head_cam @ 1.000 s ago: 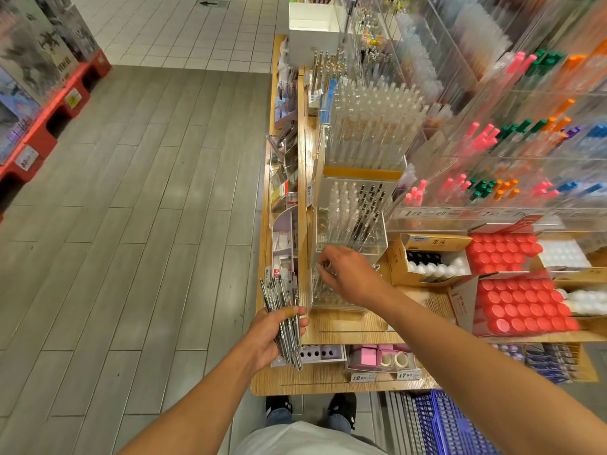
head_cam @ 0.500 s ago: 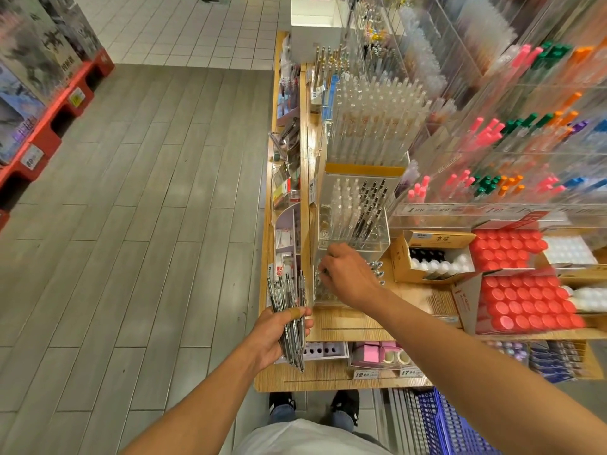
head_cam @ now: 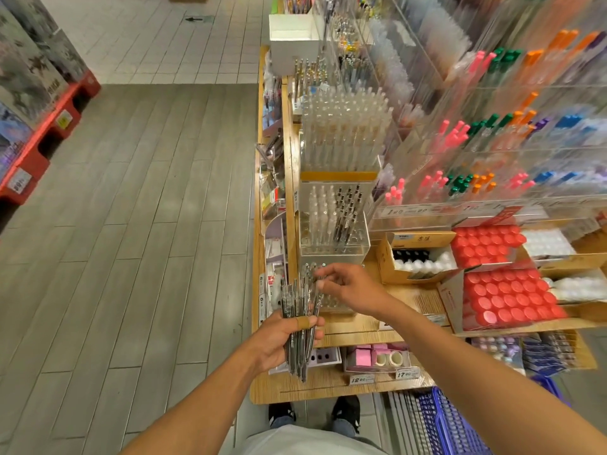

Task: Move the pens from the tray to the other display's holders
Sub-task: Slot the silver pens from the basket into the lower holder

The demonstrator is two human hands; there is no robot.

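While the left hand (head_cam: 279,339) gripped a thick bundle of dark pens (head_cam: 300,323) upright against the shelf edge, the right hand (head_cam: 348,290) had come back from the clear holder block (head_cam: 328,302), where half a second before it had been reaching down among the holes. Now it hovered beside the tops of the bundle, thumb and forefinger drawn toward each other near a pen tip (whether they already pinched a pen, I could not tell through the blur). I judged that one pen had been seated and the next was being picked, so the task sat in mid-cycle with most of the bundle still to place.

Room for the move was tight. The holder block stood just beside the bundle, on the wooden counter (head_cam: 368,326), with a taller clear display (head_cam: 333,224) of white and dark pens right behind it; a lifted pen could knock that front wall. To the right, a cardboard box (head_cam: 417,254) of bottles lay near the wrist's path. On the left the counter ended at the aisle floor (head_cam: 147,224), so a dropped pen would likely fall there.
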